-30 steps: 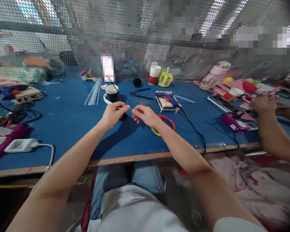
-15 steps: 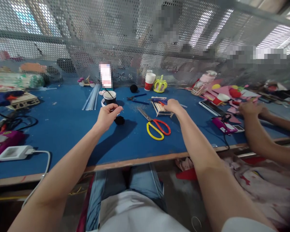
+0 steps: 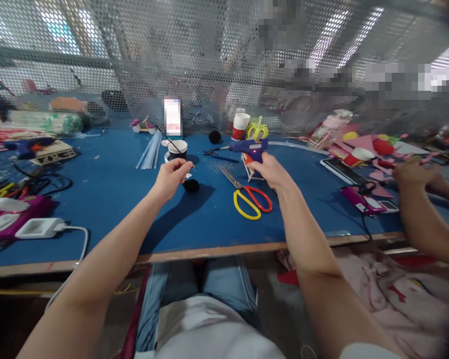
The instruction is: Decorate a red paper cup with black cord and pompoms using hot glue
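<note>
Just swapped a two-handed fiddle for a tool. A second earlier, had both hands almost together, then sent the right hand (image 3: 269, 170) over to the glue gun (image 3: 251, 147) on the stick rack (image 3: 248, 174). By this point, had the gun hoisted off there, with right fingers wrapped round its grip and its nozzle aimed left toward the pliers (image 3: 226, 158). Spotted a little red light on it too

Kept the left hand (image 3: 171, 178) parked in pretty much the same spot, pinching a tiny piece (image 3: 192, 166) (too small to make out, sorry) in front of the cup (image 3: 178, 149) and just above the nearer black pom-pom (image 3: 191, 186). Also uncovered the scissors (image 3: 239, 186) by swinging the right arm off them, leaving them flat on the surface (image 3: 115, 199) between the forearms. So ended up with piece in one hand and tool in the other, imo, but with a clear gap between nozzle and pinch. Couldn't tell about any squeeze on the trigger
</note>
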`<state>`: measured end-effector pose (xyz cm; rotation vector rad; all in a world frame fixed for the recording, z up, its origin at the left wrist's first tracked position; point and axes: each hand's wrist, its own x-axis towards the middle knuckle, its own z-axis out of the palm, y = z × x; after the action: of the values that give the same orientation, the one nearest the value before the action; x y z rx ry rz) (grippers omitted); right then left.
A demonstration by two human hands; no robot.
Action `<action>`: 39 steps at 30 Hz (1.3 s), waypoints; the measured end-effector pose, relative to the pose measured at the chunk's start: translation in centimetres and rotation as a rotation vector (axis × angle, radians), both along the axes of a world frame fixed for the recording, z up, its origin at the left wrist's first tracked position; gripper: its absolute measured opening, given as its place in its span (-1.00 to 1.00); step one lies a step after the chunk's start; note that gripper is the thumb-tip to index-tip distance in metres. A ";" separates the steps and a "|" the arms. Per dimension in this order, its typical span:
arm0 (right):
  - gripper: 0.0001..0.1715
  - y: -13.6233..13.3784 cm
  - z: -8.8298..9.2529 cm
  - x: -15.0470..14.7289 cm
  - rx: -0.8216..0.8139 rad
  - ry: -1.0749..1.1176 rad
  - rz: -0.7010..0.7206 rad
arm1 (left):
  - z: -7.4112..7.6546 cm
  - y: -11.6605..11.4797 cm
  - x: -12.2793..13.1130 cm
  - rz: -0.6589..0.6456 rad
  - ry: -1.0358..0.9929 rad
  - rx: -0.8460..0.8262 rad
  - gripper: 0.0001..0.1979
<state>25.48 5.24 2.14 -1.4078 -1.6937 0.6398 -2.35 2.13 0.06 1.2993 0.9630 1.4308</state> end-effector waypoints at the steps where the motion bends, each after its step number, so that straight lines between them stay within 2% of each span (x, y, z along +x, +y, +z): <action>1: -0.72 -0.7 -0.1 -0.7 -0.002 0.049 0.075 | -0.1 0.0 0.0 0.004 0.009 0.000 -0.80; 4: -0.70 -2.6 -0.4 -2.6 0.026 0.097 0.195 | -0.3 0.2 -0.1 0.022 0.043 0.007 -0.80; 7: -0.71 -4.1 -0.3 -4.1 -0.066 0.127 0.277 | -0.6 0.3 -0.1 0.039 0.064 0.012 -0.80; 11: -0.72 -5.2 -0.3 -5.2 -0.076 0.150 0.286 | -0.7 0.5 0.0 0.052 0.084 0.012 -0.79; 21: -0.83 -5.3 -1.0 -5.9 -0.005 -0.055 0.248 | -0.5 0.2 0.2 0.044 0.091 -0.003 -0.78; 39: -0.80 -5.4 -1.0 -6.0 -0.014 -0.103 0.245 | -0.7 0.3 0.2 0.012 0.065 0.005 -0.78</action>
<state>19.49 -0.18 1.19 -1.2718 -1.9663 0.7244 -2.18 2.44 -0.62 1.3530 1.0116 1.4085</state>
